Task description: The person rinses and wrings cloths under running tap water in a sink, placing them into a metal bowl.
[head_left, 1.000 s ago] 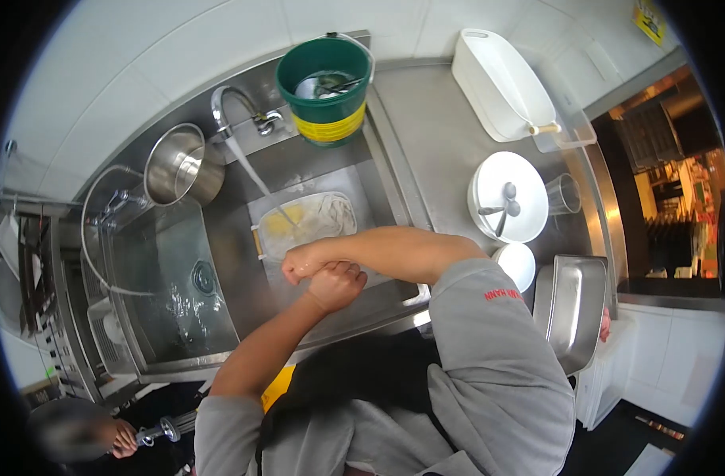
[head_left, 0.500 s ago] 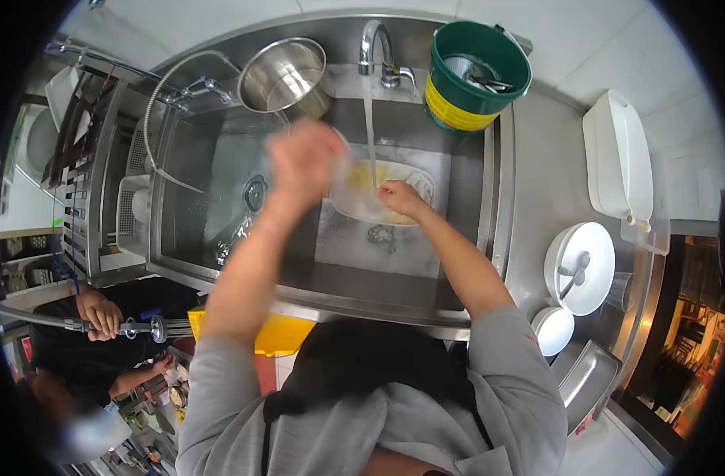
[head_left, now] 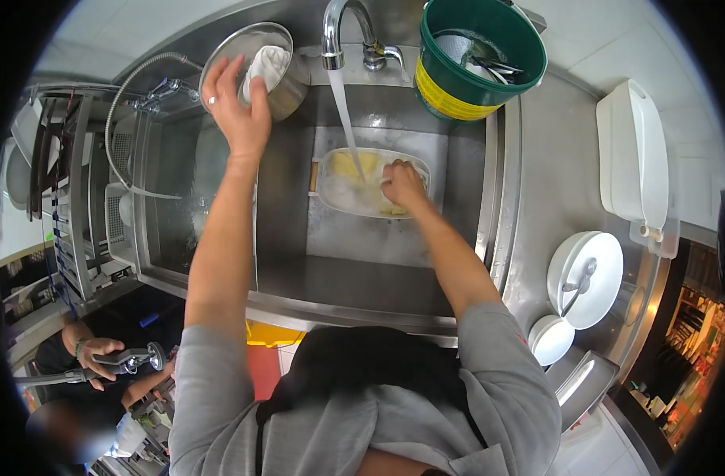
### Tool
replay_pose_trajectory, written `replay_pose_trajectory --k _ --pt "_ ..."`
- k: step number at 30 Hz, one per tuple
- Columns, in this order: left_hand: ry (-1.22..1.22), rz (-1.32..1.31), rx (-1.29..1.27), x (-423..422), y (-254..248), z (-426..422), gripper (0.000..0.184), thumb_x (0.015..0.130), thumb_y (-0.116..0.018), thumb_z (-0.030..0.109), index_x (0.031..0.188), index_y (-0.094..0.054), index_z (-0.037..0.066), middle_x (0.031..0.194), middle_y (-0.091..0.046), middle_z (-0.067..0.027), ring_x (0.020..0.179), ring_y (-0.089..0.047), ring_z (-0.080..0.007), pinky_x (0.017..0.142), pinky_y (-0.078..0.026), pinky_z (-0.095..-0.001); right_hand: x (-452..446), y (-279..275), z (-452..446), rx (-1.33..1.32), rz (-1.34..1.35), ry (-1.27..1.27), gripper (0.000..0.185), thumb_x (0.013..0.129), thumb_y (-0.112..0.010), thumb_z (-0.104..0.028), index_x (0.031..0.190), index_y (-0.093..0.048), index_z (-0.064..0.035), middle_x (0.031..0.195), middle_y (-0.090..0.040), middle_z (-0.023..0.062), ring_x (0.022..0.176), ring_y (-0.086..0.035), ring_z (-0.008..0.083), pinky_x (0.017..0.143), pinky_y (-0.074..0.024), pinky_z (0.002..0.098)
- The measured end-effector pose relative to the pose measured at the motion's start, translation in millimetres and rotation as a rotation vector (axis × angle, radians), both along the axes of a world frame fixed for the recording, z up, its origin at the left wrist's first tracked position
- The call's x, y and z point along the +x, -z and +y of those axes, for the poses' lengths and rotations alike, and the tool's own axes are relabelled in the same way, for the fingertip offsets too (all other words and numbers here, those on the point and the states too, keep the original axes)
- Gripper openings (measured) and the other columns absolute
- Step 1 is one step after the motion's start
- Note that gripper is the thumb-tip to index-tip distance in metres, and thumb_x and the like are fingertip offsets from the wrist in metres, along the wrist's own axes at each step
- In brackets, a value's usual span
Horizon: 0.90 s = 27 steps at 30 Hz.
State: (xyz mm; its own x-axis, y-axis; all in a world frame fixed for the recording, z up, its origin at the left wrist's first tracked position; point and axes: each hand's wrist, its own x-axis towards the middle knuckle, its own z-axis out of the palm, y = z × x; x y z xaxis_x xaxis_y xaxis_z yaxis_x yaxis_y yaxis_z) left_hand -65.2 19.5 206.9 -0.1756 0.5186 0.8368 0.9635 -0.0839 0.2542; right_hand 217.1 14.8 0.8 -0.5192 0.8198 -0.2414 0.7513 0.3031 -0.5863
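My left hand (head_left: 237, 107) is open, fingers spread, at the near side of a steel pot (head_left: 291, 89) behind the sink. A bunched white cloth (head_left: 269, 63) sits in the pot, just beyond my thumb. In the right basin, my right hand (head_left: 404, 184) reaches into a white oval dish (head_left: 329, 208) with a wooden handle. Its fingers curl down into cloudy water, and what they grip is hidden. Something yellow (head_left: 345, 164) lies in the water, too blurred to name. The tap (head_left: 333, 55) runs into the dish.
A green bucket (head_left: 458, 83) with utensils stands behind the right basin. On the right counter are a long white container (head_left: 620, 159), white bowls (head_left: 565, 262) and a metal tray (head_left: 588, 381). At lower left, another person's hand (head_left: 101, 357) holds a spray hose.
My left hand has moved from above the sink to the pot, where a white cloth now lies. My right hand has shifted slightly within the dish. The view has shifted too.
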Motion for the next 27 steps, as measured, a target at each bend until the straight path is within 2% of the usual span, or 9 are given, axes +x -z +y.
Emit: replay_pose_trajectory --k 4,6,11,14,16,18,20,24,27 --pt "0.371 -0.755 -0.305 72.7 53.9 -45.1 0.026 0.082 -0.056 -0.007 0.107 -0.06 0.001 0.102 -0.058 -0.0042 0.093 -0.057 -0.0124 0.083 -0.048 -0.0258 -12.8 -51.7 40.5 -0.349 0.386 -0.041 0.025 0.079 -0.062 -0.012 0.101 -0.068 -0.0017 0.092 -0.07 0.0162 0.09 -0.066 0.0285 0.082 -0.0508 0.0397" --pt "0.482 -0.894 -0.509 105.4 107.1 -45.7 0.027 0.083 -0.059 -0.001 0.109 -0.064 0.003 0.108 -0.064 -0.0062 0.094 -0.062 -0.0159 0.082 -0.05 -0.0298 -19.6 -72.0 46.1 -0.374 0.57 -0.122 0.025 0.08 -0.063 -0.013 0.101 -0.067 -0.0012 0.091 -0.071 0.0161 0.086 -0.067 0.0254 0.081 -0.0504 0.0363" --pt "0.291 -0.557 -1.05 93.1 77.5 -46.0 0.027 0.075 -0.077 0.013 0.099 -0.069 0.001 0.077 -0.069 -0.0082 0.069 -0.064 -0.0164 0.066 -0.05 -0.0346 -21.0 -77.5 45.9 -0.317 0.65 -0.161 0.034 0.079 -0.074 -0.024 0.104 -0.068 -0.0028 0.09 -0.071 0.0109 0.084 -0.064 0.0182 0.079 -0.0495 0.0323" --pt "0.393 -0.674 -0.957 82.8 68.9 -54.0 0.025 0.075 -0.08 0.015 0.094 -0.069 0.003 0.073 -0.066 -0.0112 0.065 -0.06 -0.0151 0.061 -0.048 -0.0334 3.3 -78.6 43.0 -0.467 0.394 -0.203 0.05 0.075 -0.082 -0.031 0.113 -0.068 -0.003 0.098 -0.071 0.0109 0.091 -0.065 0.0183 0.082 -0.0487 0.0327" --pt "0.467 -1.095 -0.812 82.8 75.7 -58.0 0.025 0.074 -0.079 0.011 0.093 -0.066 0.0 0.076 -0.066 -0.0075 0.069 -0.06 -0.0129 0.062 -0.046 -0.0293 18.9 -71.2 39.9 -0.589 0.321 -0.127 0.052 0.074 -0.084 -0.028 0.116 -0.066 -0.0021 0.102 -0.069 0.0094 0.095 -0.063 0.0188 0.085 -0.0474 0.0328" --pt "0.474 -1.536 -0.633 91.3 73.7 -67.9 0.026 0.074 -0.078 0.009 0.095 -0.065 -0.001 0.081 -0.067 -0.0064 0.074 -0.06 -0.0131 0.065 -0.046 -0.028 18.5 -49.8 36.0 -0.654 0.633 0.219 0.061 0.075 -0.083 -0.026 0.126 -0.062 -0.0002 0.114 -0.068 0.0138 0.103 -0.064 0.0217 0.09 -0.047 0.0336" --pt "0.411 -1.435 -0.827 75.6 103.7 -72.0 0.023 0.077 -0.075 0.004 0.096 -0.064 0.0 0.095 -0.066 -0.0059 0.085 -0.063 -0.0145 0.074 -0.049 -0.0282 2.7 -43.1 25.7 -0.657 0.992 0.628 0.061 0.076 -0.082 -0.026 0.126 -0.061 0.0011 0.118 -0.067 0.0153 0.107 -0.063 0.0234 0.092 -0.0467 0.0341" --pt "0.262 -1.106 -0.974 98.5 83.5 -70.7 0.022 0.079 -0.073 0.002 0.1 -0.065 -0.001 0.108 -0.065 -0.0081 0.099 -0.064 -0.0185 0.086 -0.05 -0.031 -42.4 -67.9 40.5 -0.082 0.549 0.001 0.061 0.063 -0.08 -0.012 0.118 -0.061 0.0047 0.112 -0.067 0.0189 0.107 -0.064 0.0249 0.091 -0.0486 0.0356" --pt "0.43 -1.087 -1.154 78.4 68.9 -59.3 0.042 0.083 -0.072 0.009 0.121 -0.058 -0.002 0.114 -0.062 -0.0096 0.108 -0.061 -0.0195 0.094 -0.046 -0.0326 -42.6 -118.2 51.6 -0.213 0.405 -0.247 0.05 0.059 -0.078 -0.008 0.105 -0.065 0.0039 0.095 -0.07 0.0155 0.089 -0.068 0.022 0.079 -0.0519 0.0341"
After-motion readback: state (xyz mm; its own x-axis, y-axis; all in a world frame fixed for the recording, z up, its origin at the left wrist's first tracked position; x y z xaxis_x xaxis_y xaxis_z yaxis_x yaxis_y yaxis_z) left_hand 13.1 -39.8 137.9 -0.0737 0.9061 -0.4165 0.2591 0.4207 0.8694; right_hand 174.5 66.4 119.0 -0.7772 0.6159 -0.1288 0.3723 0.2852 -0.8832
